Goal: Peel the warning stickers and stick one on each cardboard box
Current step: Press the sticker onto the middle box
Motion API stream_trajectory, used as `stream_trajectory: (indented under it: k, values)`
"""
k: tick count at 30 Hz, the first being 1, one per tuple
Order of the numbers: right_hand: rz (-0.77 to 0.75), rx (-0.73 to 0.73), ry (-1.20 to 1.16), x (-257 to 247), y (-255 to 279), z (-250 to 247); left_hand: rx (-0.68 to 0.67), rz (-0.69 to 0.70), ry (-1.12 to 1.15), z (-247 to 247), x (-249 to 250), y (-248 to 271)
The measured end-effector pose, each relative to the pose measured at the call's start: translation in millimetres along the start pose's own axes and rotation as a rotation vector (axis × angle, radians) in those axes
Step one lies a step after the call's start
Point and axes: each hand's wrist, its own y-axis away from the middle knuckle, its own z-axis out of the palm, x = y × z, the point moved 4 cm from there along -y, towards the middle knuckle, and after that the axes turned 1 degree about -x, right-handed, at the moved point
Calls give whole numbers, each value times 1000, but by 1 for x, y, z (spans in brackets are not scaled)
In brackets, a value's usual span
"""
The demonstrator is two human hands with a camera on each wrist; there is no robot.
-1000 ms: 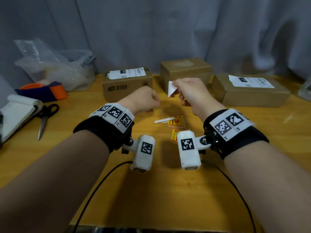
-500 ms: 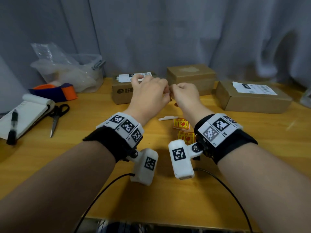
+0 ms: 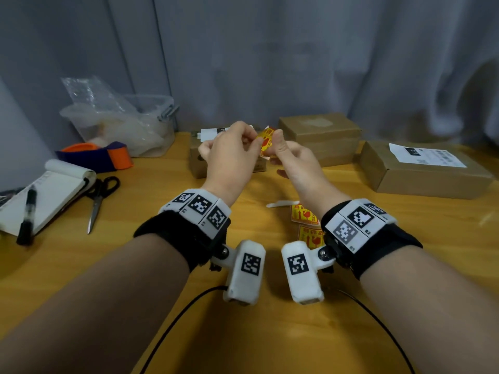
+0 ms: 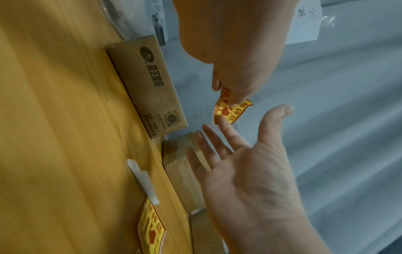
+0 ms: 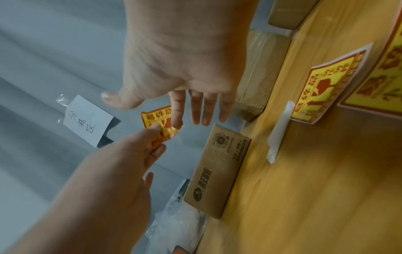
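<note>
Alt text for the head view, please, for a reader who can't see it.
The left hand pinches a yellow-and-red sticker in the air above a wooden table while the open right hand touches it. Three boxes line the table's back edge, two more stickers lie between the wrists, and scissors and a notepad sit at left.

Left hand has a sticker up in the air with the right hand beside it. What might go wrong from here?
1. The sticker is curled and held only by the left hand in a fingertip grip at one edge. It may fold onto itself or cling to the open right hand that touches it.
2. The nearest box carries a white label on top, and the sticker could end up covering it.
</note>
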Motion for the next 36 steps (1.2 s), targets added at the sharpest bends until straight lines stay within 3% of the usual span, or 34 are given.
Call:
stream_trajectory:
  k: [5, 10, 14, 16, 18, 20, 24, 29, 36]
  values:
    - [-103, 13, 0, -4, -16, -1, -121, -107, 236, 10, -18, -8]
    - [-108, -48, 23, 3, -31, 3, -147, -244, 435, 14, -35, -12]
    - [-144, -33, 168, 10, -45, 7, -123, -324, 221, 11, -59, -23]
    - [-168, 25, 235, 14, -56, 4, -59, -348, -32, 1, -70, -30]
    - [-181, -3, 313, 17, -67, 6, -85, -376, -239, -6, -82, -34]
    - [-164, -70, 362, 23, -77, 9, -183, -434, -240, -7, -95, -37]
    - [-80, -155, 266, 34, -86, 20, -351, -536, -25, 9, -116, -38]
    - [-55, -148, 170, 28, -82, 16, -316, -519, -106, 14, -108, -37]
    - [87, -80, -126, -4, -57, -22, -398, -159, -598, 0, -59, -36]
